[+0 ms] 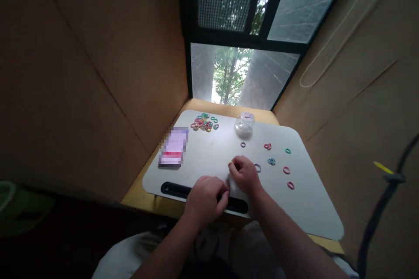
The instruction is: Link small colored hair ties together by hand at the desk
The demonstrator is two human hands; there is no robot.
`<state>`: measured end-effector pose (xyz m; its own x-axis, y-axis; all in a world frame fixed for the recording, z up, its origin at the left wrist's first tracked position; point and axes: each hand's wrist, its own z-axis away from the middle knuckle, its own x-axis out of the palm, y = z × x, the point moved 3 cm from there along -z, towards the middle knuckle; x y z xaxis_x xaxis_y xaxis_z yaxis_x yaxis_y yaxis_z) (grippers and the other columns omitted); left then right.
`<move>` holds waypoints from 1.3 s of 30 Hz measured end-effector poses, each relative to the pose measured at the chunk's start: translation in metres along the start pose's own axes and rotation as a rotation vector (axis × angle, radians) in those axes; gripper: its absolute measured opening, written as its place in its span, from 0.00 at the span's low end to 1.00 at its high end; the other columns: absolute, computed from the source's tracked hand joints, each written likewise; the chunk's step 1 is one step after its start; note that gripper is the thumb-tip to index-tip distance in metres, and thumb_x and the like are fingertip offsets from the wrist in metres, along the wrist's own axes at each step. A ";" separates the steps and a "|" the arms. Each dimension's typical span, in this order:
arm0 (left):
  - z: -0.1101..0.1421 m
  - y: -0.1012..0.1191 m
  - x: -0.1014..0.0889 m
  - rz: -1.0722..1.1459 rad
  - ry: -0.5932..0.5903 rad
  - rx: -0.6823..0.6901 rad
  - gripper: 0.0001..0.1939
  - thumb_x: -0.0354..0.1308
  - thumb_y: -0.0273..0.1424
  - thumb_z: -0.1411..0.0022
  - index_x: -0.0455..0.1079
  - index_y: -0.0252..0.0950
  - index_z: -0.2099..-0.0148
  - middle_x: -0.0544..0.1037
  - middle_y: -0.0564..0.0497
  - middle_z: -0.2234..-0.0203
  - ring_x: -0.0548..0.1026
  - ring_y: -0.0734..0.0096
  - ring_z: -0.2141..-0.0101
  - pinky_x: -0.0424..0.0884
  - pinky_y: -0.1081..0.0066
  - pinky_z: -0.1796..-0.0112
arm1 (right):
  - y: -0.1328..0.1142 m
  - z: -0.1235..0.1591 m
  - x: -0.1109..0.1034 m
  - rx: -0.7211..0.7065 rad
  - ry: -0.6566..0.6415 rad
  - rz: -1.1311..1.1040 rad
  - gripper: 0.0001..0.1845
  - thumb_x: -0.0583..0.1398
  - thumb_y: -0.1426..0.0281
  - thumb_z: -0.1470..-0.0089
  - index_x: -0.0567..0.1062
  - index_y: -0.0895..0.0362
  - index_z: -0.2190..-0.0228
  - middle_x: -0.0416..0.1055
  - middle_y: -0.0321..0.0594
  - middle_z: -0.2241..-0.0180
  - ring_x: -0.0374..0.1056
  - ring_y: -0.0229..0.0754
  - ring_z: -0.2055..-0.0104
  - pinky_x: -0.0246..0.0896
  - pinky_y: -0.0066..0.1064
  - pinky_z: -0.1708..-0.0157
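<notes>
My right hand (pixel 244 173) is closed in a pinch above the white tabletop (pixel 209 161), with a small yellowish hair tie (pixel 230 164) just showing at its fingertips. My left hand (pixel 207 196) rests by the table's front edge, fingers curled in; whatever they may hold is hidden. Beside my right hand lies a purple hair tie (pixel 257 168). Further right are a blue cluster (pixel 271 161), a red cluster (pixel 267 146), a green tie (pixel 288 151) and two pink ties (pixel 286 170). Another purple tie (pixel 242 144) lies beyond my right hand.
A pile of mixed coloured hair ties (pixel 203 123) lies at the back left. A clear plastic jar (pixel 244 127) stands at the back. The phone (pixel 174 147) is at the left edge, and a black slot (pixel 175 189) runs along the front. Walls and a window (pixel 229 74) enclose the table.
</notes>
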<state>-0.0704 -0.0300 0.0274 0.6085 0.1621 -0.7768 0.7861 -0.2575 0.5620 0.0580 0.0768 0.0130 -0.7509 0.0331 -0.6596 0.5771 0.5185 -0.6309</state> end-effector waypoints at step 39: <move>0.008 0.003 0.002 -0.017 0.059 -0.074 0.03 0.54 0.29 0.43 0.70 0.39 0.67 0.75 0.51 0.72 0.70 0.67 0.66 0.61 0.69 0.63 | -0.004 0.007 0.001 -0.009 0.048 0.065 0.11 0.54 0.69 0.48 0.65 0.56 0.81 0.63 0.34 0.79 0.60 0.38 0.72 0.50 0.28 0.70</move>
<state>-0.0681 -0.0378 0.0256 0.5985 0.2221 -0.7697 0.8010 -0.1831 0.5700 0.0566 0.0685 0.0119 -0.7266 0.1076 -0.6785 0.6223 0.5216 -0.5837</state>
